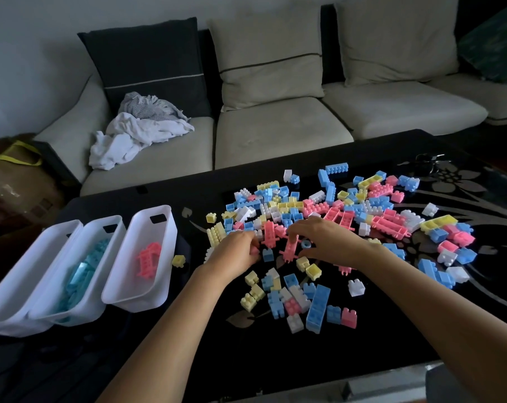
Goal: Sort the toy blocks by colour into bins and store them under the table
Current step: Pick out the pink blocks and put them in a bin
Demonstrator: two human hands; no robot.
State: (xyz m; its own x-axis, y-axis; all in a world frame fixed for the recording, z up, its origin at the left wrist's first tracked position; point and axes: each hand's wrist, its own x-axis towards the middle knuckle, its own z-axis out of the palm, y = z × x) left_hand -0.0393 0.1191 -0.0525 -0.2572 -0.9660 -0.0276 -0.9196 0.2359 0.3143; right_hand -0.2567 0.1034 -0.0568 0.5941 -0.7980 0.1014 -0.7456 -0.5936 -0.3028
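Note:
Several pink, blue, yellow and white toy blocks (327,216) lie scattered over the black table (275,353). Three white bins stand at the left: the right bin (162,251) holds pink blocks, the middle bin (101,266) holds blue blocks, and the left bin (40,266) shows nothing inside. My left hand (234,254) has its fingers curled round a small pink block at the near edge of the pile. My right hand (324,242) is curled over a long pink block (290,248), its fingers touching that block.
A beige sofa (275,135) with cushions stands behind the table, with crumpled cloth (139,135) on its left seat. A brown bag with a yellow handle (17,175) sits at the far left. A loose yellow block (178,260) lies beside the pink bin.

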